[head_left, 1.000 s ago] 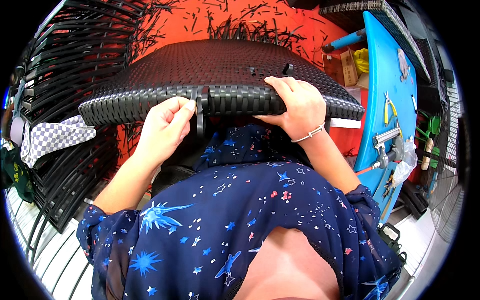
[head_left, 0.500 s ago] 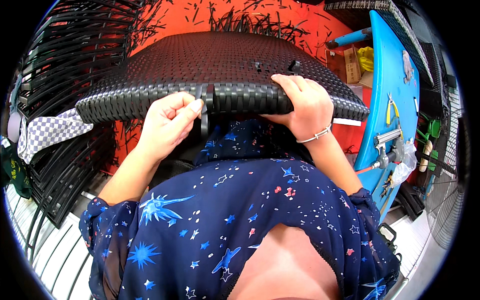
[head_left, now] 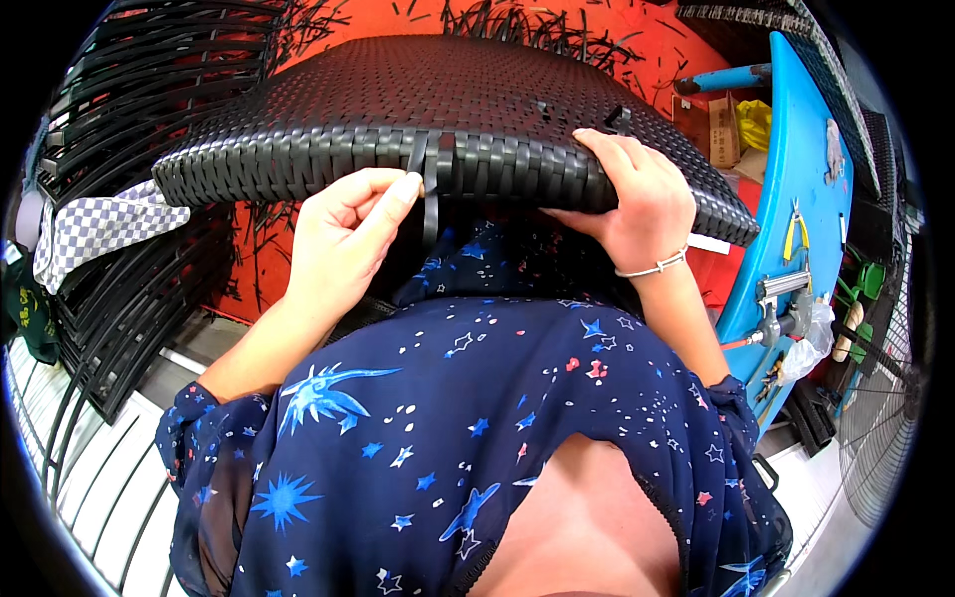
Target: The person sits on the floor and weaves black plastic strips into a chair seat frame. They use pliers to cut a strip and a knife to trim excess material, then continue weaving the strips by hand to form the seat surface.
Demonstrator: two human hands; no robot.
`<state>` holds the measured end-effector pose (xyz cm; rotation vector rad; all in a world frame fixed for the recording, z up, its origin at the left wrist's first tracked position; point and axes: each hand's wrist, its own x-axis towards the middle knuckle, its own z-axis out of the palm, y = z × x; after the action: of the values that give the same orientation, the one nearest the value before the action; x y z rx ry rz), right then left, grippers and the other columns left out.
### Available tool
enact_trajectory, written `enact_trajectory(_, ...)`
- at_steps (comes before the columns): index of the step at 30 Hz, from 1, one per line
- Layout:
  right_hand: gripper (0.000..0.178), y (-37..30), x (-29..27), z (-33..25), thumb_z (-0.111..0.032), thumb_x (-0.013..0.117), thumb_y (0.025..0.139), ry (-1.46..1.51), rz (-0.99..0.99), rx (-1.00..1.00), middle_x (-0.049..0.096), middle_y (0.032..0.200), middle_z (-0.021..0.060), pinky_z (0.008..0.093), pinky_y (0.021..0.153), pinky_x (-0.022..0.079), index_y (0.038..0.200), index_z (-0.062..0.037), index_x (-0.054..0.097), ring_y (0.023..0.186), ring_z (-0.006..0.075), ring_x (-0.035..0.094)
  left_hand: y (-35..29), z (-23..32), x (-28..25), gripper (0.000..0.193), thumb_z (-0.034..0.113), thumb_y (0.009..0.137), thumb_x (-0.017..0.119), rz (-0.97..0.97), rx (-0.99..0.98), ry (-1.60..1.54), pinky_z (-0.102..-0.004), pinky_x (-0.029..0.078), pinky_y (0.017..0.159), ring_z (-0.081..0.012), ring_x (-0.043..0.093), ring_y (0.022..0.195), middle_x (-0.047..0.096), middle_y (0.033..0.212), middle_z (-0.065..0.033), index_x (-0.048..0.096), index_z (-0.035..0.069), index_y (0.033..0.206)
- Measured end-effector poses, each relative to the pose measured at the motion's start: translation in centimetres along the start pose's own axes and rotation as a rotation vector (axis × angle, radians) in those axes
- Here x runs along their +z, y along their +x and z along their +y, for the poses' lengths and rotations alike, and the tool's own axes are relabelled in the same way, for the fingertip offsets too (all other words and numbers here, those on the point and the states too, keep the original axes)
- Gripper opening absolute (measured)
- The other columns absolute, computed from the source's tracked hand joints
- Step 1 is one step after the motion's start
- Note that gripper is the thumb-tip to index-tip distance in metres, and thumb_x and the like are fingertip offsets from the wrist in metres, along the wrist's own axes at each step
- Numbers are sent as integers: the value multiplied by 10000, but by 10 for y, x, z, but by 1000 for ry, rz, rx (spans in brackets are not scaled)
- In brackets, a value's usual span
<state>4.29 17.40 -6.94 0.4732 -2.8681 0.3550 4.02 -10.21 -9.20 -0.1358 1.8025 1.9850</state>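
Note:
A black woven panel (head_left: 438, 90) of flat plastic strips lies before me, its thick wrapped edge towards me. My left hand (head_left: 343, 229) pinches a flat black strip (head_left: 431, 214) between thumb and fingers at the middle of that edge. Part of the strip slants up against the edge, and a loose length hangs below. My right hand (head_left: 642, 199) clasps the edge farther right, fingers on top and thumb underneath. Short strip ends (head_left: 619, 117) stick up from the woven top beyond it.
On the right stands a blue table (head_left: 796, 149) with yellow-handled pliers (head_left: 794, 231), a metal air tool (head_left: 784, 298) and a glove (head_left: 834, 149). Bundled black strips (head_left: 179, 90) fill the left, near a checked cloth (head_left: 109, 229). Strip scraps litter the red floor covering (head_left: 368, 20).
The panel and both hands appear slightly higher and farther right in the picture. The left hand still pinches the strip, whose upper part now slants more. The right hand keeps its hold.

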Motion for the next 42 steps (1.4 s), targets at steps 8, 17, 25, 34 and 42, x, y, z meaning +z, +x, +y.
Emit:
enact_trajectory(8, 594, -2, 1, 5, -382, 835, 630, -18, 22, -40, 673, 972, 75, 376, 775, 521, 1125, -106, 657, 865, 286, 657, -6, 26, 14, 270, 208, 981, 606, -20, -104, 94, -175, 284, 401, -3, 359, 429, 457, 541, 68, 644, 3, 1152)
enact_trajectory(17, 591, -6, 6, 10, -419, 828, 633, -29, 55, -38, 668, 955, 53, 370, 754, 520, 1119, -131, 654, 848, 276, 653, 11, 32, 16, 211, 188, 966, 613, -63, -375, -353, -174, 251, 400, -1, 290, 398, 345, 529, 109, 644, 34, 1106)
enact_trajectory(25, 597, -7, 8, 11, -432, 832, 611, -69, 76, -30, 654, 899, 35, 369, 726, 523, 1112, -160, 654, 807, 257, 650, 12, 26, 16, 246, 226, 998, 520, -152, -315, -258, -204, 203, 351, -29, 249, 322, 345, 435, 68, 632, 8, 981)
enact_trajectory(34, 585, -10, 8, 10, -458, 828, 615, -113, -17, 36, 653, 881, 31, 358, 720, 530, 1104, -183, 659, 796, 250, 665, 13, -2, 6, 247, 185, 978, 467, -292, -91, -142, -210, 201, 358, -32, 252, 315, 380, 418, 50, 609, -4, 908)
enact_trajectory(42, 601, -7, 8, 8, -459, 822, 629, -109, 7, 3, 660, 912, 40, 364, 727, 532, 1121, -158, 655, 807, 257, 666, 3, -6, 9, 276, 223, 1002, 497, -189, -118, -186, -190, 229, 393, -16, 296, 366, 399, 472, 64, 620, -19, 1058)
